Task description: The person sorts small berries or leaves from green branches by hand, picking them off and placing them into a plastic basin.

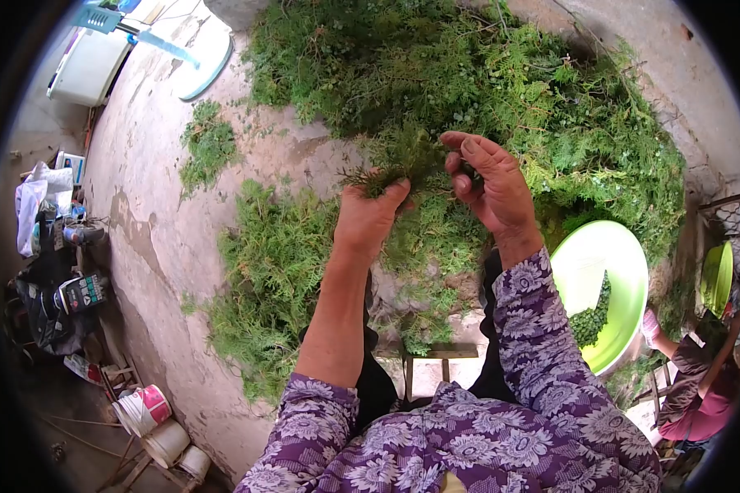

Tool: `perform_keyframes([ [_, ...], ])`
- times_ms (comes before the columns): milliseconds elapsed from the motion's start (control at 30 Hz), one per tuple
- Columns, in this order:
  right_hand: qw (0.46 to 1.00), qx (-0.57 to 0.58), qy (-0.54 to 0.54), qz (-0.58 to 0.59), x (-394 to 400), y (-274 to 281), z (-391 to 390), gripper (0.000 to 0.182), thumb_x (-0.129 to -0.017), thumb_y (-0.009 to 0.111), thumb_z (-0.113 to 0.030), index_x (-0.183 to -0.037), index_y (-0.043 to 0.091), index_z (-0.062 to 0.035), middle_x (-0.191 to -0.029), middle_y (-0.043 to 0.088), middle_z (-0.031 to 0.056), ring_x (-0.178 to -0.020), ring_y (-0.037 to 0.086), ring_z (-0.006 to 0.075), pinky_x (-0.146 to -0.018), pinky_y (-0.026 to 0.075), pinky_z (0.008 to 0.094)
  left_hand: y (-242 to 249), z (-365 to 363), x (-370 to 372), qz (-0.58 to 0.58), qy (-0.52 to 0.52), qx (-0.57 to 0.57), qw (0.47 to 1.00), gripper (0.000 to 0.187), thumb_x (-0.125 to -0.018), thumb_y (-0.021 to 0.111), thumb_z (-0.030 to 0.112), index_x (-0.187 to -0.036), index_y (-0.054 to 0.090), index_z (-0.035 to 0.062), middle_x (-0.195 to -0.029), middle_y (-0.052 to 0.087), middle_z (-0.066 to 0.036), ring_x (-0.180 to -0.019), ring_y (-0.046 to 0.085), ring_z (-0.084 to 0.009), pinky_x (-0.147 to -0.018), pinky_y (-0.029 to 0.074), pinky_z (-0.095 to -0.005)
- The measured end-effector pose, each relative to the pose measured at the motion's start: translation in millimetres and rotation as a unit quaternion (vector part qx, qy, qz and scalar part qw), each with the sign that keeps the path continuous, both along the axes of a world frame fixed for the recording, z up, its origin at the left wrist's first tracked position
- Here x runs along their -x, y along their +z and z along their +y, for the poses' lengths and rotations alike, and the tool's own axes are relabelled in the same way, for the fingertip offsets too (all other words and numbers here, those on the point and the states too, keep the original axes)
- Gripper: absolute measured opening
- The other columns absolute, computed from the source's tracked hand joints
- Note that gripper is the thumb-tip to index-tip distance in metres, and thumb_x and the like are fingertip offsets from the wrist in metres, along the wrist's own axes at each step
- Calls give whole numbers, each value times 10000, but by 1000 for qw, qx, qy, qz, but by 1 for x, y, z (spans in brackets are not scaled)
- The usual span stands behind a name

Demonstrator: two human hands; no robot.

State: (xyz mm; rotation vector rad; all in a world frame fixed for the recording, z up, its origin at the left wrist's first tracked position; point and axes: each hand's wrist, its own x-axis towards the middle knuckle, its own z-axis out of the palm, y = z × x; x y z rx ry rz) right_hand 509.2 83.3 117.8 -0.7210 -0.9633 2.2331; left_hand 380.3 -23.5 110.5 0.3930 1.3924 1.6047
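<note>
My left hand is closed on an evergreen sprig with flat, scaly leaves, pinched between thumb and fingers. Right beside it, my right hand is raised with its fingers curled in and the thumb against the index finger. Whatever lies inside those fingers is hidden. A big heap of cut evergreen branches spreads over the ground ahead of both hands. By my right forearm stands a lime-green basin with a pile of small green cones in it.
A second pile of branches lies to the left, with a small clump farther off. Buckets line the left edge. A fan base stands at the upper left. Another person sits at the right near a green basin.
</note>
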Motion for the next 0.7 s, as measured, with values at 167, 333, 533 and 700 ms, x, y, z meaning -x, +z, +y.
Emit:
perform_keyframes([
  [167, 999, -1, 3, -39, 1, 1, 0, 233, -852, 544, -199, -1017, 570, -37, -695, 555, -7, -520, 476, 28, -426, 361, 133, -11, -2, 2, 118, -57, 22, 991, 113, -778, 594, 82, -875, 613, 25, -783, 582, 10, -684, 474, -63, -618, 414, -229],
  [333, 996, -46, 53, -58, -1, -12, 3, 233, -848, 543, -164, -1041, 557, -35, -689, 546, -14, -520, 453, 21, -424, 332, 133, -3, -3, 1, 189, -87, 64, 976, 122, -790, 568, 76, -893, 618, 36, -753, 579, 26, -691, 464, -52, -628, 411, -240],
  [533, 994, -59, 57, -69, 0, -13, 0, 231, -793, 601, -88, -1015, 566, -33, -706, 556, -17, -533, 475, 19, -439, 366, 137, 9, -2, -3, 104, -75, 21, 992, 131, -775, 610, 98, -883, 619, 25, -745, 582, 31, -667, 485, -57, -594, 415, -210],
  [700, 983, -128, 56, -117, 3, -3, -7, 211, -770, 607, -79, -969, 580, -10, -706, 550, -23, -551, 479, 24, -467, 384, 150, -12, -1, 1, 242, -75, 39, 967, 129, -774, 616, 115, -826, 595, -1, -654, 568, -14, -586, 438, -54, -519, 389, -230],
])
